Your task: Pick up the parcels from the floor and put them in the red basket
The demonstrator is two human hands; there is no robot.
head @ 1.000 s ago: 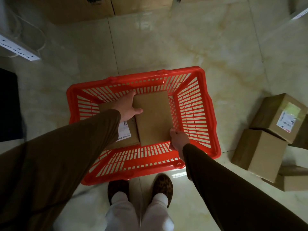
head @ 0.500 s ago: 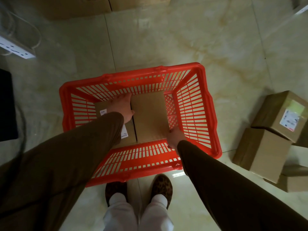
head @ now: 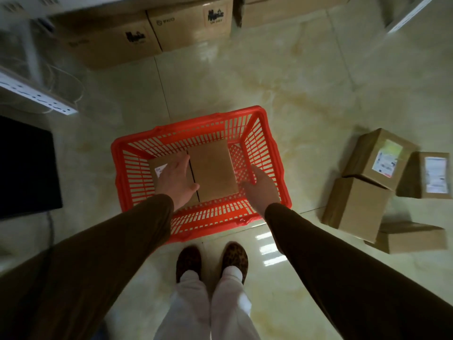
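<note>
Now both hands are lifting away from the plain parcel [head: 212, 171] they were steadying a moment ago; it is lying in the red basket [head: 274, 153] beside a labelled parcel [head: 159, 168]. Left hand [head: 177, 179] is hovering open, fingers spread; right hand [head: 262, 186] is likewise empty. Further right, four floor parcels [head: 355, 207] are waiting.

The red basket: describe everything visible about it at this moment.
The red basket looks like moulded plastic, rectangular, with slatted walls, a perforated floor and a thick rim. It sits upright on the tiled floor, just ahead of the person's shoes. Two brown parcels lie flat inside, side by side: a plain one and a labelled one. The left hand and right hand hover open over it.
</note>
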